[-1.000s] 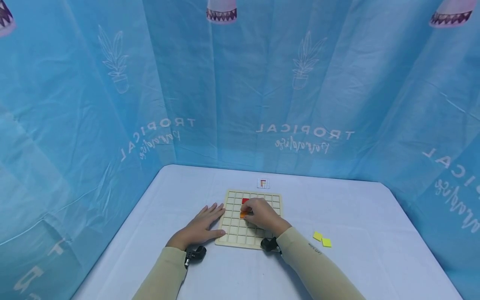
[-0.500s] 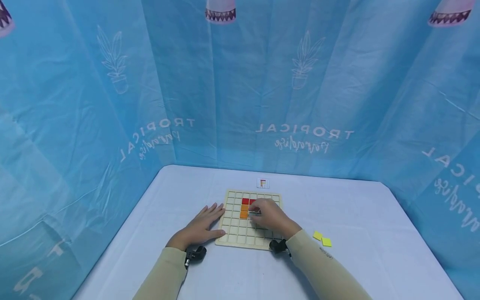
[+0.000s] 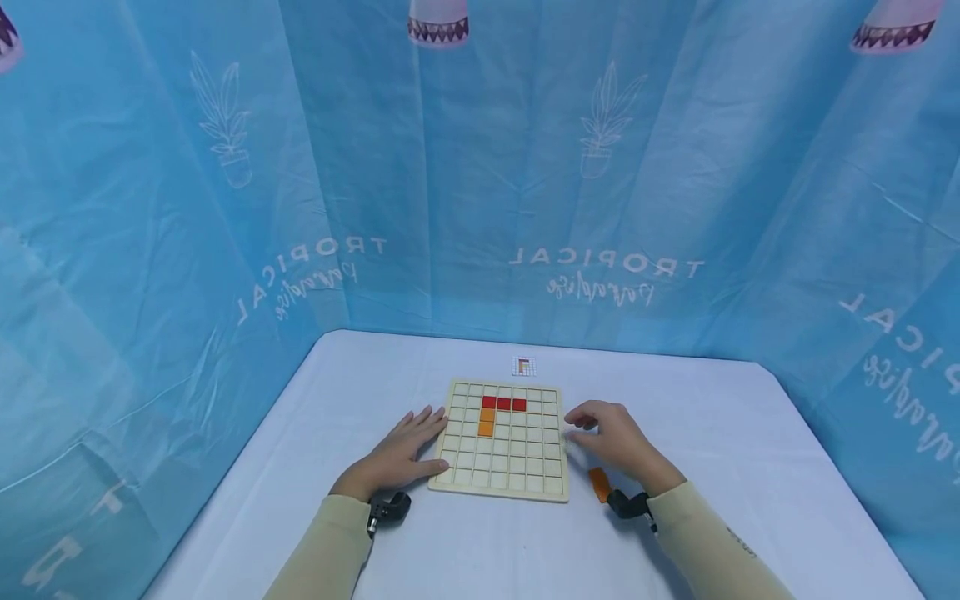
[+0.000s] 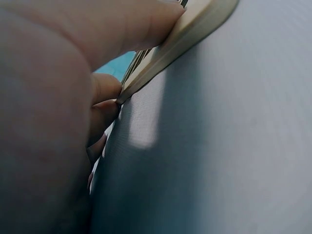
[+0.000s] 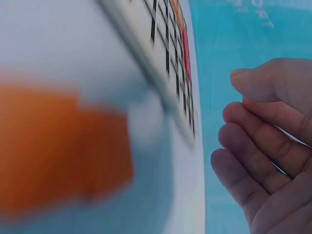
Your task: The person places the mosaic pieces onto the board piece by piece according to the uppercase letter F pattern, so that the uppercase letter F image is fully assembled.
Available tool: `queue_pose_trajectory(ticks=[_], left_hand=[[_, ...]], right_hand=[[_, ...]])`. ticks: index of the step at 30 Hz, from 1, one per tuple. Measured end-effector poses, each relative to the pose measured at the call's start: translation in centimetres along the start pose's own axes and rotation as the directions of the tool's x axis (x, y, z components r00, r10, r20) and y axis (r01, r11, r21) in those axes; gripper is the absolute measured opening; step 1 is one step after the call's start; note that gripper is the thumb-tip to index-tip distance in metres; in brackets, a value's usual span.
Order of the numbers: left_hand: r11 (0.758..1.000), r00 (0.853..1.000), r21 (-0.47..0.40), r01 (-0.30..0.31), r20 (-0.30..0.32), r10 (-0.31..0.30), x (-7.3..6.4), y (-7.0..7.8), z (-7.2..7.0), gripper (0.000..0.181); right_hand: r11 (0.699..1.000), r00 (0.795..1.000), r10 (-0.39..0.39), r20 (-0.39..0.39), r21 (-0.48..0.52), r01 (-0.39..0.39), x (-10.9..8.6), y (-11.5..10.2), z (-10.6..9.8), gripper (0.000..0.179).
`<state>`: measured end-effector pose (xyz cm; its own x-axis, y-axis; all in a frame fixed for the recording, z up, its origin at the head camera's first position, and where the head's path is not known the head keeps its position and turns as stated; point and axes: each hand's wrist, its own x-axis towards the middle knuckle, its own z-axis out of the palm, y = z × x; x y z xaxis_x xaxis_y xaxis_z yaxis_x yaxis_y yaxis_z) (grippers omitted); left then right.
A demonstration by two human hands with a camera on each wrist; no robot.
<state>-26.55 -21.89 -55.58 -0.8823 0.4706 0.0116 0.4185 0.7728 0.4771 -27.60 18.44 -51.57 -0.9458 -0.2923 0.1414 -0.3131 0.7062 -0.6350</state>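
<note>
A pale wooden grid board [image 3: 502, 462] lies on the white table. Three red tiles [image 3: 504, 404] fill a row of its squares, and two orange tiles [image 3: 487, 428] run down from the left one. My left hand [image 3: 397, 452] rests flat at the board's left side, fingertips and thumb [image 4: 161, 22] touching the edge. Just past the right edge hovers my right hand [image 3: 611, 433], its fingers loosely bent; the right wrist view shows nothing between thumb and fingers [image 5: 239, 141]. Loose orange tiles [image 3: 599, 484] lie beneath that wrist, blurred and close in the right wrist view.
Beyond the board's far edge lies a small pattern card [image 3: 523, 366] printed with a grid and coloured squares. A blue printed curtain [image 3: 480, 183] surrounds the back and sides of the table [image 3: 465, 550]. Cameras are strapped at both wrists.
My right hand has left the tiles and moved right, off the board. The full red row and loose orange tiles now show; two yellow tiles at the right are now hidden. My left hand stays put.
</note>
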Motion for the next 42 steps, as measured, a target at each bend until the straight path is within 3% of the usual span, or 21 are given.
queue_pose_trajectory(ticks=[3,14,19,25,35,42], left_hand=[[1.0,1.0,0.003,0.004,0.003,-0.004,0.0,0.1,-0.1,0.089],[1.0,1.0,0.017,0.017,-0.01,-0.017,-0.1,0.2,-0.2,0.088],[1.0,1.0,0.019,0.01,-0.011,-0.01,-0.1,0.2,-0.2,0.087],[1.0,1.0,0.028,0.005,-0.005,-0.005,0.1,0.2,-0.3,0.087],[1.0,1.0,0.023,-0.005,0.003,0.005,0.0,0.1,-0.1,0.087],[0.999,1.0,0.035,0.007,0.005,-0.007,0.1,0.2,0.0,0.087]], right_hand=[[0.999,0.999,0.042,0.006,-0.012,-0.042,-1.0,1.3,-1.0,0.022],[1.0,0.996,0.018,0.089,0.012,-0.019,-4.4,3.8,-2.5,0.024],[1.0,0.996,0.006,0.085,0.001,-0.006,-5.3,3.4,-1.9,0.022],[0.996,0.999,-0.013,0.046,-0.084,0.017,-5.6,2.5,-0.9,0.021],[0.989,0.997,0.073,0.025,-0.13,-0.069,-5.4,1.7,0.6,0.028],[0.99,0.996,0.089,0.009,-0.108,-0.088,-5.8,1.1,0.6,0.027]])
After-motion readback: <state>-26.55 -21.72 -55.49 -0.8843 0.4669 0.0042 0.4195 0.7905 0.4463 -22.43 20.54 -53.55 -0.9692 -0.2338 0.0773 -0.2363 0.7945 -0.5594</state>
